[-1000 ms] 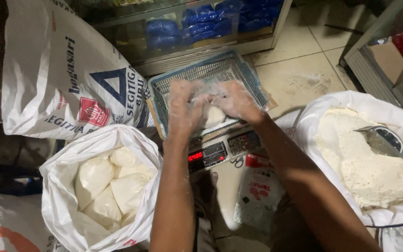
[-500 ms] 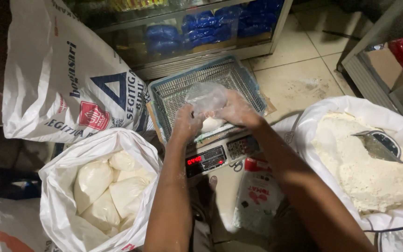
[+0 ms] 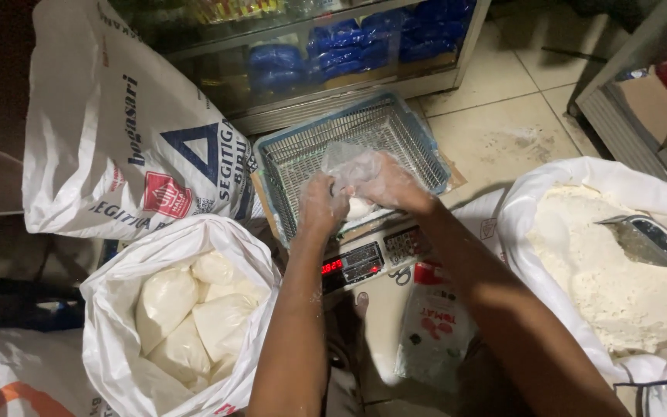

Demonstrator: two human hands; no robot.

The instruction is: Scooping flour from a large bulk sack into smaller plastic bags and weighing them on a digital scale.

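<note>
A clear plastic bag of white flour [image 3: 351, 174] sits in a blue mesh basket [image 3: 411, 135] on a digital scale [image 3: 364, 259] with a red lit display. Both my hands are dusted with flour and grip the bag's top. My left hand [image 3: 319, 202] holds the neck from the left. My right hand [image 3: 386, 182] pinches it from the right. The bag's lower part is hidden behind my hands.
A white sack [image 3: 110, 309] at lower left holds several filled flour bags [image 3: 194, 309]. At right an open sack of loose flour [image 3: 611, 270] has a metal scoop [image 3: 646, 239] in it. A printed flour sack [image 3: 117, 131] leans at upper left. A glass cabinet [image 3: 333, 46] stands behind.
My hands have gathered the bag's loose top together and drawn it up; the bag's opening looks narrower than a second ago. The view has shifted slightly.
</note>
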